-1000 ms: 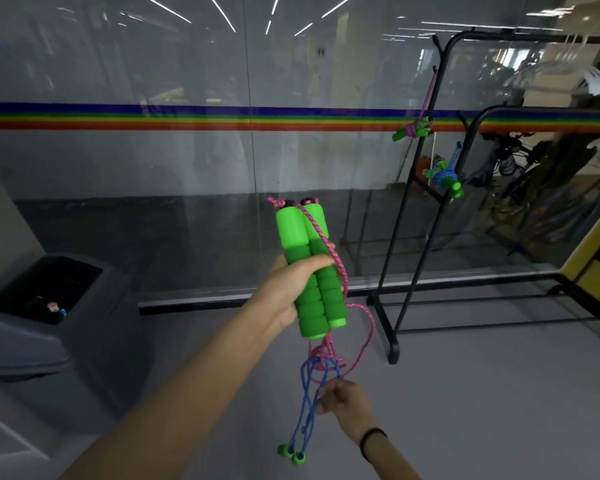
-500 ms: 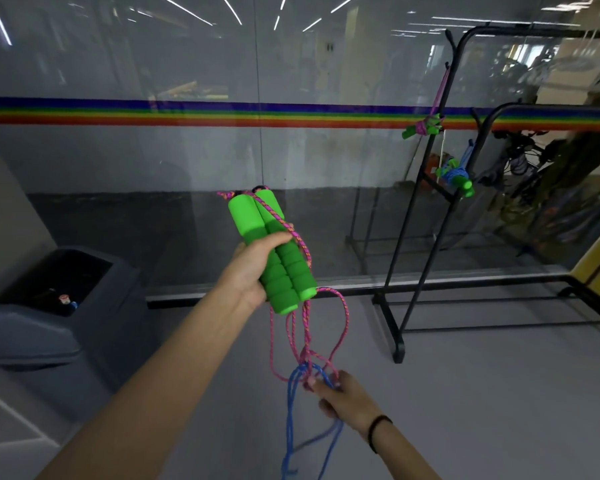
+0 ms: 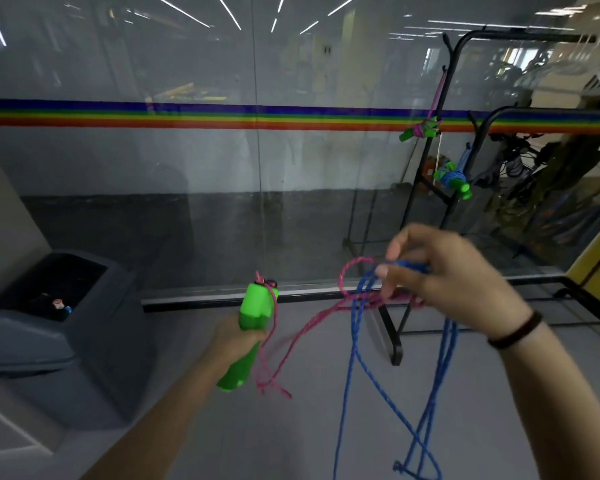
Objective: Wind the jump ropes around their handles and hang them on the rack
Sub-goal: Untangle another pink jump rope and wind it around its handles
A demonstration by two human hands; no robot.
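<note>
Behind the glass wall [image 3: 222, 168] with its rainbow stripe the room is dim, and the black rack [image 3: 426, 216] stands to my right with 2 wound ropes already hanging on it, the pink-bound bundle [image 3: 420, 129] above the blue-bound bundle [image 3: 452, 178]. My left hand [image 3: 238, 339] grips the 2 green handles [image 3: 253, 317], fingers wrapped round their middle; it has dropped from up high to low in front of me. My right hand [image 3: 447, 282] has come up from down low, and its curled fingers pinch the blue rope [image 3: 352, 375] where it snarls with the pink rope [image 3: 312, 323], which runs slack back to the handles. Blue loops dangle below my wrist. Lifting the snarl, I judge, lets me pull the 2 ropes apart before any winding starts.
</note>
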